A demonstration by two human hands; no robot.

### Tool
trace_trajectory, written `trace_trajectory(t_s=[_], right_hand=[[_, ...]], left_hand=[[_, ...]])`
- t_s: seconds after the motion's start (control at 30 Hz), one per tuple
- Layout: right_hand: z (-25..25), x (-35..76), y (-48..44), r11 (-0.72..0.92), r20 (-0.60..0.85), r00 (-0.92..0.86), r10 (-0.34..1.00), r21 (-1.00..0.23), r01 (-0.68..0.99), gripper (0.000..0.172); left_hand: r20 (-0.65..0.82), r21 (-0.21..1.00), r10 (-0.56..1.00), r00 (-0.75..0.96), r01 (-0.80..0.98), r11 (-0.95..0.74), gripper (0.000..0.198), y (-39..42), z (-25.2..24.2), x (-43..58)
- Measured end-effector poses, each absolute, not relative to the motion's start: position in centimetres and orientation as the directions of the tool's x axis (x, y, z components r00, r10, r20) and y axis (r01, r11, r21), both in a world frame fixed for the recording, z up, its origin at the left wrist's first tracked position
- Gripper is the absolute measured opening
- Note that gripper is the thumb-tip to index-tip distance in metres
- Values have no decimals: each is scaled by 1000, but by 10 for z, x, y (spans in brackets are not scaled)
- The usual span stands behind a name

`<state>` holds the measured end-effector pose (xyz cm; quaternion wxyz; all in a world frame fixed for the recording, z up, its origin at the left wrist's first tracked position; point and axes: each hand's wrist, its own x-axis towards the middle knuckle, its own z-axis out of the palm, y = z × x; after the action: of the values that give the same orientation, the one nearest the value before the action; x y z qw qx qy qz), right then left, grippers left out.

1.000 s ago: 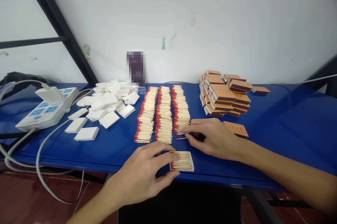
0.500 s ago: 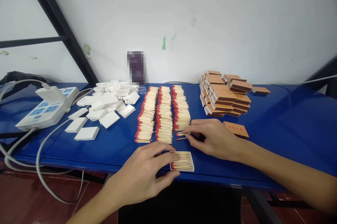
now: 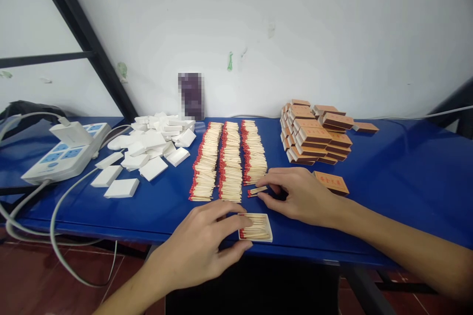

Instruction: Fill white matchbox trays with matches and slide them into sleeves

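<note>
My left hand (image 3: 210, 238) grips a small white matchbox tray (image 3: 271, 228) near the table's front edge, its thumb on the near side and fingers over the left end. Inside the tray lies a layer of red-headed matches (image 3: 256, 230). Just beyond it, my right hand (image 3: 295, 194) has its thumb and index finger closed around a few loose matches (image 3: 254, 191) lying on the table. These sit at the near end of the right-hand row of matches (image 3: 254, 155). Two more rows, a middle one (image 3: 231, 162) and a left one (image 3: 207, 159), run beside it.
White tray boxes (image 3: 153, 142) lie heaped on the left of the blue table (image 3: 399, 177). Orange matchbox sleeves (image 3: 314, 135) are stacked at right, with one sleeve (image 3: 332, 182) behind my right wrist. A power strip (image 3: 70, 155) with cables occupies the far left; a phone (image 3: 192, 95) leans on the wall.
My right thumb and index finger have drawn the loose matches closer together beside the row. My left hand and the tray stay where they were.
</note>
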<state>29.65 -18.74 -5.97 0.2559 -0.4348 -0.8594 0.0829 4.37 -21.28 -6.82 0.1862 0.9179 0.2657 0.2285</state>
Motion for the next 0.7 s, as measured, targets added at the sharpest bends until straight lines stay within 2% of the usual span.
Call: trace_trajectory(t_s=[0.7], right_hand=[[-60, 294, -188, 566, 340, -461, 820, -354, 745, 14]], left_hand=[[332, 454, 571, 751, 403, -795, 16, -213, -67, 44]])
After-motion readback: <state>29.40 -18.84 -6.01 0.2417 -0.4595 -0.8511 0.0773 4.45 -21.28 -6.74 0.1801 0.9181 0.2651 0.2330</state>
